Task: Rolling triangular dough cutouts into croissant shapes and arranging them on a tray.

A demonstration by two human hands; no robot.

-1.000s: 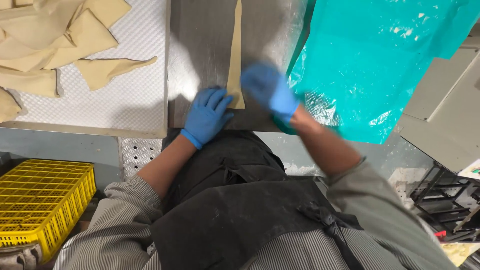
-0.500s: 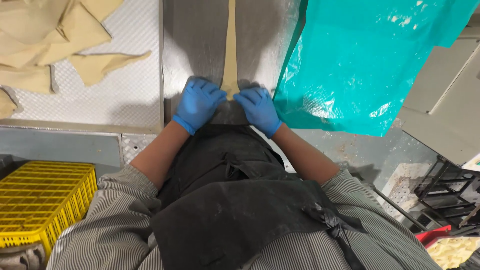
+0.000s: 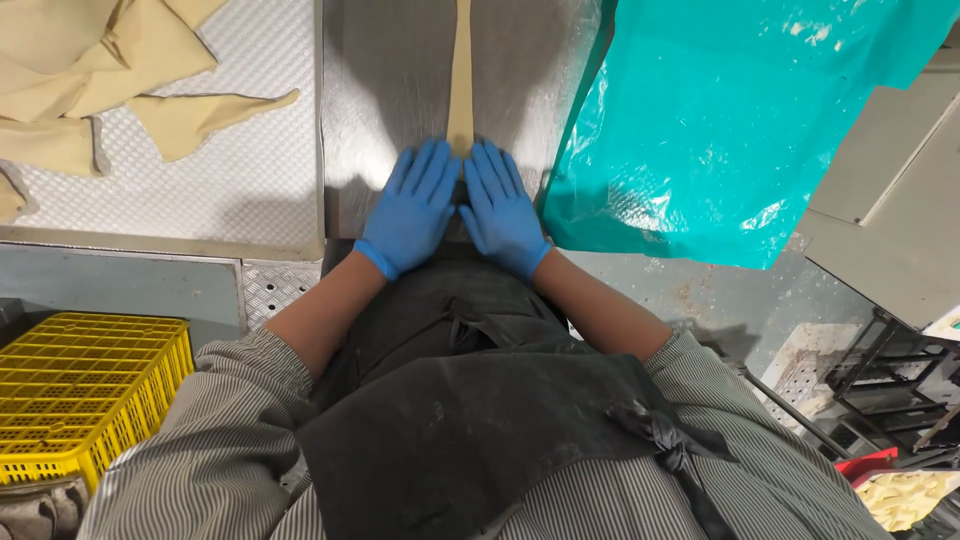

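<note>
Head view, both hands [image 3: 455,205] flat on dough strip [image 3: 460,80], teal plastic sheet [image 3: 740,120] right, yellow crate [image 3: 85,390] left

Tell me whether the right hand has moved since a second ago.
Yes. The right hand has slid left, away from the teal plastic sheet, and now lies flat beside the left hand over the near end of the dough strip.

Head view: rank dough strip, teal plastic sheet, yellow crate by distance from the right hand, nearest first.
From the right hand:
1. Dough strip: its near end lies at the fingertips, between both hands, running straight ahead.
2. Teal plastic sheet: just to the right, its edge beside the hand.
3. Yellow crate: far lower left, below the table.
</note>
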